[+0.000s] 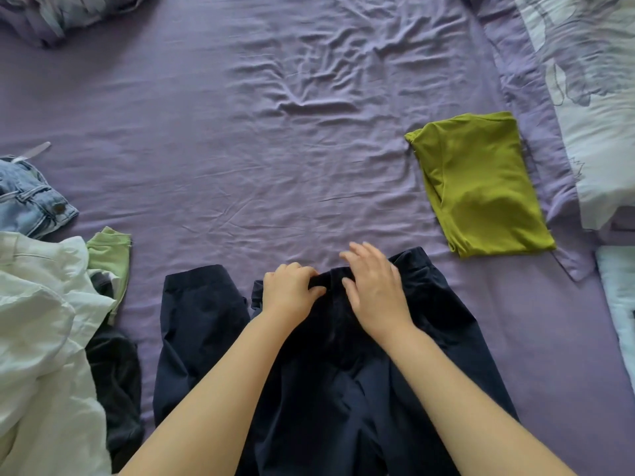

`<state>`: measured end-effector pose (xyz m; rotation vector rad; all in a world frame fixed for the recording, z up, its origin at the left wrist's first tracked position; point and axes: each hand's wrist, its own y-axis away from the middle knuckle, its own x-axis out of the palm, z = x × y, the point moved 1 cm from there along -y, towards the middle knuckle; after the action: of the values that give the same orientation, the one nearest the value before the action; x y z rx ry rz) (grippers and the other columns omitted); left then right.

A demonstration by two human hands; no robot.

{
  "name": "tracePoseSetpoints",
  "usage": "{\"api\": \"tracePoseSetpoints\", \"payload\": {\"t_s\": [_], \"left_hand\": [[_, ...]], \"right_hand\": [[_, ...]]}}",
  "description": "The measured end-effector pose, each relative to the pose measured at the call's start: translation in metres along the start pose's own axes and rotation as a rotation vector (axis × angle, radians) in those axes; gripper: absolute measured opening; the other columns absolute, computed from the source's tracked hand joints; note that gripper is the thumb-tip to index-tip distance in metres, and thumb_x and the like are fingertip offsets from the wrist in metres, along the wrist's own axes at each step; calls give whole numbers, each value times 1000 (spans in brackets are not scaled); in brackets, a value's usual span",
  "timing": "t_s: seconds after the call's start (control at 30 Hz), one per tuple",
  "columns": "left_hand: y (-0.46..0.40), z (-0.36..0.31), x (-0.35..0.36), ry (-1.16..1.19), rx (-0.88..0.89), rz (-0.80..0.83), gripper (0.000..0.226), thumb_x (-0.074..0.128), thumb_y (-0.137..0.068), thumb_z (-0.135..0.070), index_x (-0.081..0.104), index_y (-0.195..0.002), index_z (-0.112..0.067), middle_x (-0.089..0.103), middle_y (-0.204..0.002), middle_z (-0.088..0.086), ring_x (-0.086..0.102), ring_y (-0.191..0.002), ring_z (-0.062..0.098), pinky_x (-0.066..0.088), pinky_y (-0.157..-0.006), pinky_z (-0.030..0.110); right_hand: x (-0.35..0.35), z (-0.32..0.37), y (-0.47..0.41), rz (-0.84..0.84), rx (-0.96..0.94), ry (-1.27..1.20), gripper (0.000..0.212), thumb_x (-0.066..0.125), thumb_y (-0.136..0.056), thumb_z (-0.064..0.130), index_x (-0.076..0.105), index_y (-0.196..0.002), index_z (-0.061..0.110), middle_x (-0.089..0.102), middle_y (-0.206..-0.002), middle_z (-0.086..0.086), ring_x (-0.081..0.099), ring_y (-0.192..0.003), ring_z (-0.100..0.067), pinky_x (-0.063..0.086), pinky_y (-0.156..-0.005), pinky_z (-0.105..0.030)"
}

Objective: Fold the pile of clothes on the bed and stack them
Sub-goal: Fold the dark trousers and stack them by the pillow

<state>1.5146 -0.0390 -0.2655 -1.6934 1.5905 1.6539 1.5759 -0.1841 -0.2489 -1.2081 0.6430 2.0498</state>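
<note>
A dark navy garment [343, 389] lies spread on the purple bed sheet [240, 149] right in front of me, one part of it lying off to the left. My left hand [292, 292] grips its far edge with curled fingers. My right hand [374, 290] lies flat on the cloth beside it, fingers straight. A folded olive-green top [481, 187] rests on the sheet at the right. The unfolded pile sits at the left: a white garment [41, 321], a light green piece [111, 259], a dark piece [117, 383] and blue jeans [31, 201].
A patterned white and lilac pillow [591, 97] lies along the right edge. Bunched bedding [68, 15] fills the top left corner. The wrinkled sheet stretches across the middle and far side of the bed.
</note>
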Motion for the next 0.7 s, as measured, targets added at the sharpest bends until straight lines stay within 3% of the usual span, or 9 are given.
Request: {"api": "tracePoseSetpoints", "payload": {"t_s": [0.07,0.13,0.23,0.33,0.4,0.5,0.7], "left_hand": [[3,-1,-7,94,18,73,25,57,-92,-42,67,-105,-23,62,-98,-1,58,-96,22,41,-85,37],[8,-2,-15,220,25,162,22,57,-93,-39,68,-99,-20,65,-91,0,61,-86,21,45,-81,37],[18,-5,-26,412,20,214,22,57,-94,-36,67,-90,-16,64,-79,2,58,-71,20,47,-70,37],[34,-12,-43,608,-18,184,25,58,-93,-34,68,-89,-11,66,-83,13,59,-73,29,49,-71,42],[46,-19,-57,696,-48,143,20,62,-91,-33,70,-90,-15,69,-88,11,65,-81,28,53,-76,42],[70,-32,-77,803,-75,119,15,66,-88,-34,71,-88,-19,71,-86,3,66,-79,16,54,-73,31],[131,-64,-116,999,-121,81,14,69,-85,-36,74,-85,-23,73,-88,-6,68,-83,5,50,-68,15]], "right_hand": [[-3,-9,-17,212,35,48,50,53,-96,29,37,-142,19,47,-141,0,35,-137,-19,14,-117,-43],[-7,-16,-20,301,64,63,45,53,-95,36,42,-136,21,59,-125,2,49,-123,-17,14,-117,-40],[-20,-16,-12,232,37,-84,25,61,-91,34,57,-110,19,64,-103,6,58,-102,-15,22,-114,-37],[-39,-11,-2,139,7,-237,16,68,-86,28,62,-99,19,62,-88,10,55,-86,-10,35,-104,-41],[-59,-6,4,118,-8,-341,14,71,-84,25,67,-96,19,65,-88,6,57,-86,-14,43,-95,-43],[-93,5,16,114,-83,-427,13,73,-82,21,70,-94,18,67,-87,3,60,-86,-18,47,-84,-44],[-160,29,53,57,-204,-544,15,73,-82,9,72,-92,21,68,-89,13,63,-89,-10,50,-83,-35]]}}
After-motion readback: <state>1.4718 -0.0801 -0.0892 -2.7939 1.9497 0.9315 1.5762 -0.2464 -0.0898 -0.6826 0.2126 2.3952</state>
